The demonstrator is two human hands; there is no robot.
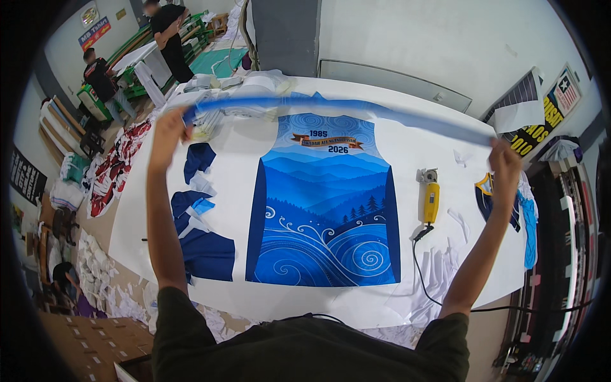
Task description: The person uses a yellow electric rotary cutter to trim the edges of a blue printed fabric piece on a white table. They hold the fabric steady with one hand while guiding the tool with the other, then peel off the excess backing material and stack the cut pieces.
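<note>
Broad white table [137, 216]: most of the view is taken up by it.
Brown taped cardboard boxes [89, 347]: placed at the lower left, beyond the table; their contents cannot be seen.
Blue printed fabric panel [328, 204]: laid flat at the table's middle; hills, trees and white swirls are shown on it, and it is edged with navy sides.
Long narrow blue fabric strip [382, 111]: held up in a shallow arc across the table's far side, blurred, with one end at each hand; whether the panel is touched by it cannot be told.
White and grey folded bundles [254, 86]: heaped at the table's far left edge.
Dark navy fabric pieces [207, 254]: scattered left of the panel, apart from it.
Stuffed green bag [75, 167]: set among sacks at the far left; what is packed inside is hidden.
Yellow corded electric cutter [431, 202]: laid right of the panel, untouched.
Left hand [175, 130]: closed around the strip's left end.
Right hand [506, 162]: raised, closed around the other end.
</note>
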